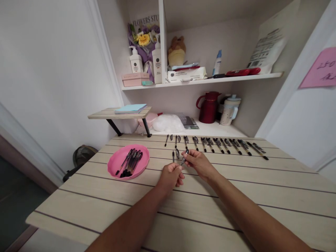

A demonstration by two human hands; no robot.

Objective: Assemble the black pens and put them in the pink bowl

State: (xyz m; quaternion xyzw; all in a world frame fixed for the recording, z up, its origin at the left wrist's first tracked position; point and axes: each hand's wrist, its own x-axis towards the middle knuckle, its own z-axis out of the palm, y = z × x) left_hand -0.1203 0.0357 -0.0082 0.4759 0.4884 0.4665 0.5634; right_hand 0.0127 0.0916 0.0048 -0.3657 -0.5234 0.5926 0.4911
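Both hands meet over the middle of a striped wooden table (236,203). My right hand (200,163) pinches the upper end of a black pen (184,158), and my left hand (171,176) is closed around its lower end. Just beyond them a pen with its loose cap (175,154) lies on the table. A row of several black pens and caps (217,144) runs along the far edge. To the left, a pink plate (115,164) holds several more black pens (130,162).
A small wooden riser (105,114) with a blue notebook stands at the back left. Behind the table sit a dark red jug (208,107), a white cup (229,110) and a white bag (168,123). A shelf above carries bottles and boxes. Walls close in on both sides.
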